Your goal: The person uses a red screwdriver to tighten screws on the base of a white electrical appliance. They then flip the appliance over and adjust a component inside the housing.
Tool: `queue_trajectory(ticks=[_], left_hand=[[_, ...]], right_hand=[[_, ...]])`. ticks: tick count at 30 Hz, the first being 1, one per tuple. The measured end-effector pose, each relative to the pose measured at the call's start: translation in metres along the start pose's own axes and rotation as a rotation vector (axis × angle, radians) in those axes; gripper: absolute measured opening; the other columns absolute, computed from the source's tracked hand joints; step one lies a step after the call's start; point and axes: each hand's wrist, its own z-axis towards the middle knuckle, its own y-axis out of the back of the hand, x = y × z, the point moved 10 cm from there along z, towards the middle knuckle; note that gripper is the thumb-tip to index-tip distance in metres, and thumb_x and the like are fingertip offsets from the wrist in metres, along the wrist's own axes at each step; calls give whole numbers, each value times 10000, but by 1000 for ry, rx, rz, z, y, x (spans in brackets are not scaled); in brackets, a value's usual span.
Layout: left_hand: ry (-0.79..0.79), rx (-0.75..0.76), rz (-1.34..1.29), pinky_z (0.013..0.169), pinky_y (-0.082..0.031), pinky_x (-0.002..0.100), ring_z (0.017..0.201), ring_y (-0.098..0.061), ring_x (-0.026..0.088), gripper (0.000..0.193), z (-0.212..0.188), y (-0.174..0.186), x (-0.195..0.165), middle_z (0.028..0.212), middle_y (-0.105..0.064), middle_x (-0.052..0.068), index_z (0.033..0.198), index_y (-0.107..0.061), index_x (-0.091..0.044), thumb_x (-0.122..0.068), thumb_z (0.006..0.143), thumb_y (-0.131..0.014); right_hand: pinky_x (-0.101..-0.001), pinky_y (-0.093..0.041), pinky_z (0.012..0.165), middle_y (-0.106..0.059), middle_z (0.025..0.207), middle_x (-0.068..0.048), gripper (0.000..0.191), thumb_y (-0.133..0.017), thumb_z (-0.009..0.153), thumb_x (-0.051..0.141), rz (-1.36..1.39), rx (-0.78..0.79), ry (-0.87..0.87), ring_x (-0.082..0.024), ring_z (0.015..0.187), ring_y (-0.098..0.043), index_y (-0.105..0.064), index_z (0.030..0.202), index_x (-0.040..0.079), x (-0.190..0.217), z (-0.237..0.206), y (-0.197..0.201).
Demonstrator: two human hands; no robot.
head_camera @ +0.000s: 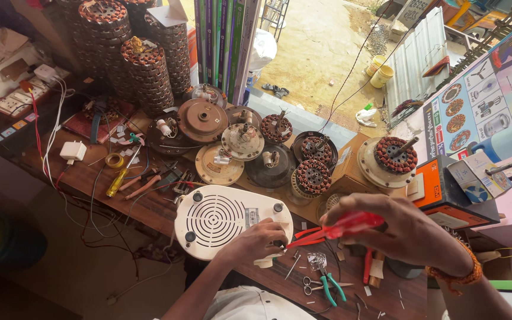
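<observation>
**At a cluttered repair bench, two hands meet over an upturned white appliance**

On a dark wooden workbench point(149, 207) beside an open doorway, a person's left hand point(256, 240) rests on the near edge of a white appliance point(220, 219), which lies base-up with its round vent grille and dark feet showing. The fingers are curled down against the casing's rim. The right hand point(404, 228), an orange band at its wrist, is closed around the translucent red handle of a screwdriver point(342, 226), held nearly level with its tip pointing toward the appliance's near right corner, just beside the left hand; whether the tip touches the casing cannot be told.

Behind the appliance, copper-wound fan motor stators point(312, 175) and round motor covers point(201, 118) crowd the bench, with taller stacks of windings point(146, 74) at the back. A yellow-handled screwdriver point(117, 181) lies to the left near a white charger point(72, 151) and loose wires. Green-handled cutters point(330, 284) and small scissors point(309, 285) lie close to the person's body, under the right hand. An orange box point(440, 189) stands at the right.
</observation>
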Motion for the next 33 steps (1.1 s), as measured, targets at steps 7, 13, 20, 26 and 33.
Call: queue_trajectory(ticks=[7,13,20,26,33], left_hand=[[12,12,-5,961,-501,400,1104,-597,273,184,-2,-2,3,1084,-656,65,1025,-719,-82,-145,864,-781],[-19,-3,8,957,-502,408,1101,-595,285,182,0,-2,1,1077,-651,75,1012,-720,-78,-141,856,-790],[-7,-18,-19,983,-490,408,1151,-593,287,197,-2,2,0,1166,-662,70,1013,-712,-72,-148,848,-788],[-37,-5,-15,992,-489,408,1151,-589,292,192,-1,-3,-1,1206,-657,76,1001,-710,-72,-140,843,-794],[23,26,-15,965,-500,398,1103,-604,267,191,-3,-3,3,1085,-663,54,1022,-717,-87,-142,852,-784]], right_hand=[[-286,-640,822,-753,1239,-76,469,-828,821,233,-276,-197,-108,-173,1045,-778,-570,1209,186,-3,9,20],[-313,-638,852,-815,1110,-28,381,-853,802,153,-291,-109,-183,-171,991,-769,-692,1145,184,-10,9,17],[-289,-636,861,-730,1314,-79,425,-804,839,171,-38,-107,-107,-161,1064,-787,-615,1220,160,-7,15,19],[-294,-641,853,-813,1122,-33,477,-844,785,173,-255,-85,-193,-140,1017,-785,-687,1235,180,-5,10,15],[-322,-635,900,-668,1312,-144,448,-751,883,130,-17,21,60,-238,1141,-721,-562,1289,131,17,20,2]])
